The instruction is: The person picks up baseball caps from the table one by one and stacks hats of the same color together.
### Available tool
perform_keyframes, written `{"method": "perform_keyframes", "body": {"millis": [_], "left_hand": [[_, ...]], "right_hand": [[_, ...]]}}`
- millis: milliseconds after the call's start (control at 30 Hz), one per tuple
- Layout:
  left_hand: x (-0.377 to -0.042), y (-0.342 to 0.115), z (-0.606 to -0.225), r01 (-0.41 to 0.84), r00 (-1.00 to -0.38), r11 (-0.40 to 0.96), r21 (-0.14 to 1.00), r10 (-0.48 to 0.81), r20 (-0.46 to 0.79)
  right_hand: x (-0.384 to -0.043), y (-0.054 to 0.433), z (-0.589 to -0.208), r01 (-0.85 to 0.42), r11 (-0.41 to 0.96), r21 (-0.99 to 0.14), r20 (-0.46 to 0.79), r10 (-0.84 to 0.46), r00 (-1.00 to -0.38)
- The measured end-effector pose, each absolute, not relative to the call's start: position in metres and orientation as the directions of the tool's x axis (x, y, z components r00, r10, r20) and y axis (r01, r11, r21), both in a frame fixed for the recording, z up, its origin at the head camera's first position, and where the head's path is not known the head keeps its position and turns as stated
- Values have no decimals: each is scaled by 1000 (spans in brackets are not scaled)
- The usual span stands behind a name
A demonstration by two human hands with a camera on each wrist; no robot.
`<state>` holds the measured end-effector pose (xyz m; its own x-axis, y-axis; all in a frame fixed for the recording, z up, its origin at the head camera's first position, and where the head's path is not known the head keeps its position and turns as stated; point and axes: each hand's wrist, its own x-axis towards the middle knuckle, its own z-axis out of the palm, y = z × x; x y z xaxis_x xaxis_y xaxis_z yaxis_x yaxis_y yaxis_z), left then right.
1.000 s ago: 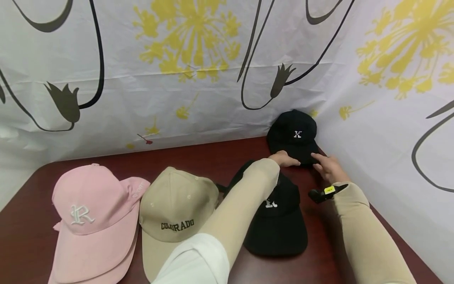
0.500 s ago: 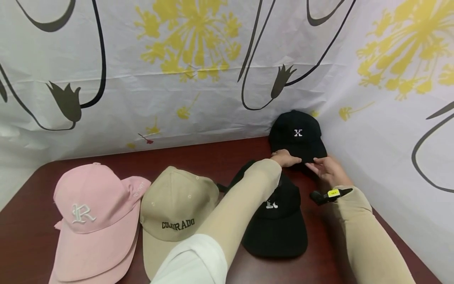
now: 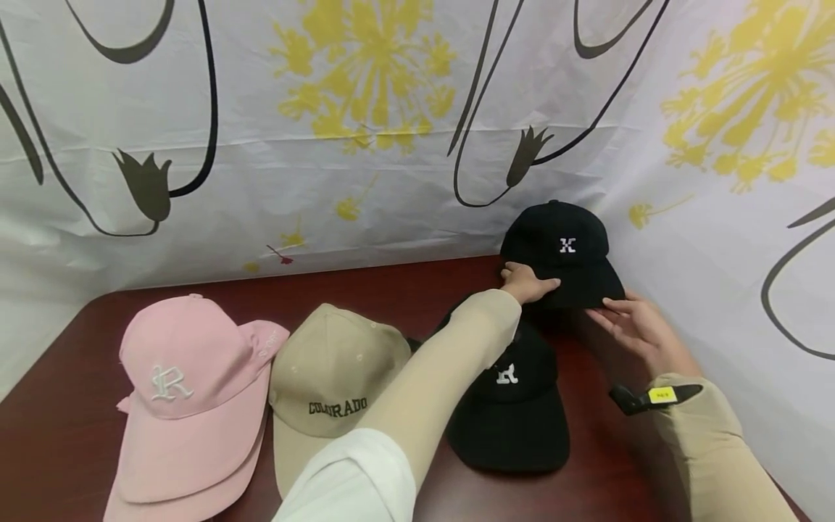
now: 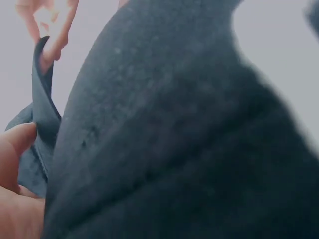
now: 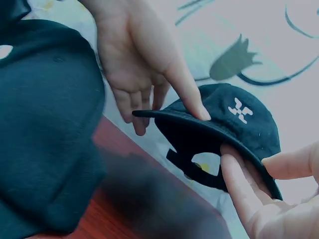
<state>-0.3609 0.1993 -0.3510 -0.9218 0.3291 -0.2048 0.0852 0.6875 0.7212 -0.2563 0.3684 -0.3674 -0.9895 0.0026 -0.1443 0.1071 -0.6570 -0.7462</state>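
At the back right corner, a black baseball cap with a white K (image 3: pixel 554 228) is held by its brim in both hands. The left hand (image 3: pixel 528 281) pinches the brim's left side, its thumb on top. On the right edge, the right hand (image 3: pixel 646 333) grips the brim, thumb above and fingers beneath. In the right wrist view the cap (image 5: pixel 214 99) is tilted, with the brim's underside and rear strap showing. Below the left forearm lies another black cap with a white R (image 3: pixel 515 428), partly hidden by the sleeve; it fills much of the left wrist view.
A beige COLORADO cap (image 3: pixel 339 370) lies left of the near black cap, partly covered by the left sleeve. Stacked pink caps (image 3: pixel 189 362) sit farther left on the dark red table (image 3: pixel 59 428). Patterned white cloth walls (image 3: pixel 391 210) stand behind and at right.
The right hand has reached the brim and gripped it, its fingers now under the edge. The K cap has shifted right and slightly toward the person, and the view has turned a little left.
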Motion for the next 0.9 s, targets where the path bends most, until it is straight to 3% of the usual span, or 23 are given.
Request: {"method": "perform_keyframes", "body": {"millis": [167,400,433,533,667,900], "left_hand": [[-359,181,-350,130,-916,617,776,375,-145],[-369,167,-347,163,-912,600,783,395,-113],[-369,166,-346,166,-912,596,786,395,-107],[-368,164,-340,185,-913,597,781,398,-88],[-366,162,-335,193,-921,603,774,384,-70],[-368,149,-329,224,-912,599,769,408,-52]], "right_hand": [[-248,361,-370,26,-669,-743,26,-68,-997],[-245,350,-361,-23,-403,-915,-22,109,-994],[-246,349,-360,-33,-356,-934,-18,139,-990],[-247,346,-355,-30,-4,-1000,28,257,-966],[-246,342,-348,117,407,-906,52,382,-923],[-246,335,-339,94,483,-871,54,284,-957]]}}
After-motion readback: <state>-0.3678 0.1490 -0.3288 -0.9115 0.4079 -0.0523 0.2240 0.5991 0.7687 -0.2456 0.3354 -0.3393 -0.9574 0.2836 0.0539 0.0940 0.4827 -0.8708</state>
